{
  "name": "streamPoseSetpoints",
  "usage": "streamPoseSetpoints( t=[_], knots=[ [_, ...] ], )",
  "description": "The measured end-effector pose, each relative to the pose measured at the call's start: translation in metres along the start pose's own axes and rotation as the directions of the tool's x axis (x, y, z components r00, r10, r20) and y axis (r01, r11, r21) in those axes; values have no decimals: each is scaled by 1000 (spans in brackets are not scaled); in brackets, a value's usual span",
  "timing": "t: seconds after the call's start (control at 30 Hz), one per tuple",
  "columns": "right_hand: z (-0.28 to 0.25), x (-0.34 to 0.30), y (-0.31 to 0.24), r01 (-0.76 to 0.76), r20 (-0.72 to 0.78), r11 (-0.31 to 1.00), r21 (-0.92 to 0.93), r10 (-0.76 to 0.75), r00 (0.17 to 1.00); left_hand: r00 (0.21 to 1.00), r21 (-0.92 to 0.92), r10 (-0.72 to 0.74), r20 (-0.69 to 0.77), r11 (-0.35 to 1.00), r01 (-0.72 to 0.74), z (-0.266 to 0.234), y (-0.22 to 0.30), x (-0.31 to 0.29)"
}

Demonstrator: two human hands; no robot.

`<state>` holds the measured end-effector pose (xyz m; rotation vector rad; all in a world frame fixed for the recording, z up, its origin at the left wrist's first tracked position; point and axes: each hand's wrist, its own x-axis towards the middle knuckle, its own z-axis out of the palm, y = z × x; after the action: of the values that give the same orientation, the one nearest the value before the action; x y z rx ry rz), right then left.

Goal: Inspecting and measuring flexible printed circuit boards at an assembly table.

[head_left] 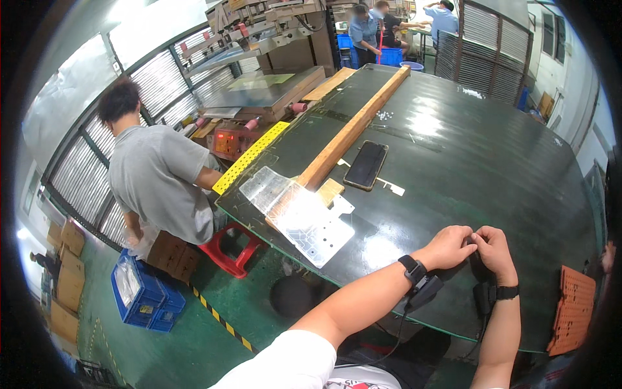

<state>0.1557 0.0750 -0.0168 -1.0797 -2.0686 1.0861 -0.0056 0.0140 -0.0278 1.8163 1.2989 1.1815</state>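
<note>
Above the near right part of the dark green table [453, 168], my left hand [451, 246] and my right hand [495, 251] meet at the fingertips. The fingers of both are curled and pinched; whatever lies between them is too small or hidden to make out. Each wrist wears a black strap with a small dark device and a cable. To the left of my hands, a clear plastic sheet [317, 235] with printed lines and holes overhangs the table edge. A black phone [367, 165] lies face up beyond it, near thin pale cut pieces [391, 187].
A long wooden bar [353, 133] runs across the table. A yellow perforated strip [251, 159] lines the left edge; an orange perforated panel [573, 311] is at the right edge. A seated person [159, 152] works at a machine on the left, near a red stool [233, 249] and blue crate [146, 292].
</note>
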Motion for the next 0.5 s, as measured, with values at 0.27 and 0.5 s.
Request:
streamPoseSetpoints(
  t=[0.27,0.5],
  knots=[
    [0,0,2,18,-10,1000,-24,-18,1000,1000,25,3,0,1000,-3,2,-2,1],
    [-2,4,3,29,-19,996,-87,-31,999,1000,21,13,5,1000,-13,2,-6,5]
  ],
)
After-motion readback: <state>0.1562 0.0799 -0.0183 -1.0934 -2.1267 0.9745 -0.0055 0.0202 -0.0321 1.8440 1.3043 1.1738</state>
